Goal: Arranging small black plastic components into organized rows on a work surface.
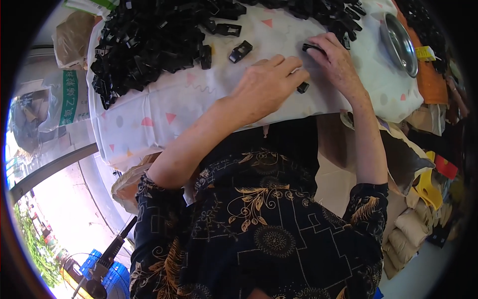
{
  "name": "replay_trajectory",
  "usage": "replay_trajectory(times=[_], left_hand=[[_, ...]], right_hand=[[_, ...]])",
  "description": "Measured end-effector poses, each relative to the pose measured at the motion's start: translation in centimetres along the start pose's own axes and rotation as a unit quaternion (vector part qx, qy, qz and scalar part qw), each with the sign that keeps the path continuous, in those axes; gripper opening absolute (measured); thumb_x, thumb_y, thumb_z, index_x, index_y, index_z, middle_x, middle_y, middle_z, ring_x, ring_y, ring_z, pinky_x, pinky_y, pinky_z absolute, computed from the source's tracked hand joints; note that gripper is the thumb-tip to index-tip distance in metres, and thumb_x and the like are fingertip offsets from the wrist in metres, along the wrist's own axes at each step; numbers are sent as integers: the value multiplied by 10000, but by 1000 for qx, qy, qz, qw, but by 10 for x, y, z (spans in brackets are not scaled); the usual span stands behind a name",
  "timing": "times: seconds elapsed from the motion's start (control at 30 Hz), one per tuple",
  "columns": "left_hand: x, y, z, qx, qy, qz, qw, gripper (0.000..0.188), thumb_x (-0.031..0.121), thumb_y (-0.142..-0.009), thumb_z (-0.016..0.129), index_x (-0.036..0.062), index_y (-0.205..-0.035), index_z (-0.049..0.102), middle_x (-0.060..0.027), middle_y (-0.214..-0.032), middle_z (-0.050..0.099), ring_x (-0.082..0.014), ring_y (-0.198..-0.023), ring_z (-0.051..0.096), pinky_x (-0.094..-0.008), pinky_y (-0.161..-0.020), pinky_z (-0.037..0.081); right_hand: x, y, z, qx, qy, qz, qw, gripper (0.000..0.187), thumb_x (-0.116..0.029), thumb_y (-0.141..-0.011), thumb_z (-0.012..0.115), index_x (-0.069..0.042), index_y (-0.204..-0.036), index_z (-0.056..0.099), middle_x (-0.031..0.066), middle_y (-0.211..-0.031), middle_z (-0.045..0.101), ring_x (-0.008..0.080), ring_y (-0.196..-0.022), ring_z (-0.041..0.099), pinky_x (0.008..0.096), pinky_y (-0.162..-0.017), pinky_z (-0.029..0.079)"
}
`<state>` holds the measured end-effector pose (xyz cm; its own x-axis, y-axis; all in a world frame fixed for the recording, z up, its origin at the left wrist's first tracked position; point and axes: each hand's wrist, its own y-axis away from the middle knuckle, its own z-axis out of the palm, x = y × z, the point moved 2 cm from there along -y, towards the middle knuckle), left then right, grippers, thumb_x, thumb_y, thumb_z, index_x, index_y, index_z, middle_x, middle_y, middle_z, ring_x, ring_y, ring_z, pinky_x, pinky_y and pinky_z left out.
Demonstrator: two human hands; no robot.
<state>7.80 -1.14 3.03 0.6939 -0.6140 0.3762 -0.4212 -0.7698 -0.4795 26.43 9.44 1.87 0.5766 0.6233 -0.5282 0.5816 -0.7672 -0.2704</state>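
Note:
My left hand (271, 85) is over the near part of the table with its fingers curled down. A small black plastic part (302, 87) shows at its fingertips, mostly hidden beneath them. To the right, my right hand (339, 62) pinches another black plastic piece (312, 48) between thumb and fingers. One loose black part (240, 51) with a pale opening lies beyond my left hand, touched by neither. A big heap of similar black parts (149, 45) covers the far left of the table. A second pile (331, 15) lies beyond my right hand.
A white tablecloth (174, 124) with coloured shapes covers the table. An oval metal dish (401, 45) rests at the right, beside an orange surface (432, 84). Below the right edge hangs an opened bag (406, 154). Filled beige packets (411, 226) are stacked lower right.

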Motion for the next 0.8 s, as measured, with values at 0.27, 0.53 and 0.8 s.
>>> replay_trajectory(times=[0.27, 0.53, 0.8], left_hand=[[-13, 7, 6, -91, -63, -63, 992, 233, 99, -760, 730, 92, -930, 571, -68, -958, 602, -266, -906, 626, -385, -719, 543], [-15, 27, -9, 46, -116, -42, 991, 180, 64, -727, 681, 98, -825, 534, -19, -809, 519, -213, -789, 584, -330, -616, 514], [12, 52, -15, 50, -14, -100, 994, 272, -9, -744, 618, 109, -988, 645, -45, -965, 589, -230, -911, 631, -355, -668, 543]], right_hand=[[9, 17, 1, 12, 30, -42, 999, 284, -14, -896, 652, -46, -1177, 632, 106, -1036, 637, 316, -931, 639, 366, -820, 515], [3, 20, -1, 31, -16, -2, 999, 264, -22, -909, 647, -35, -1172, 646, 107, -1057, 659, 318, -957, 643, 350, -841, 518], [4, 25, 0, 52, 10, -23, 998, 253, -12, -918, 638, -35, -1170, 653, 105, -1074, 658, 291, -955, 647, 330, -831, 519]])
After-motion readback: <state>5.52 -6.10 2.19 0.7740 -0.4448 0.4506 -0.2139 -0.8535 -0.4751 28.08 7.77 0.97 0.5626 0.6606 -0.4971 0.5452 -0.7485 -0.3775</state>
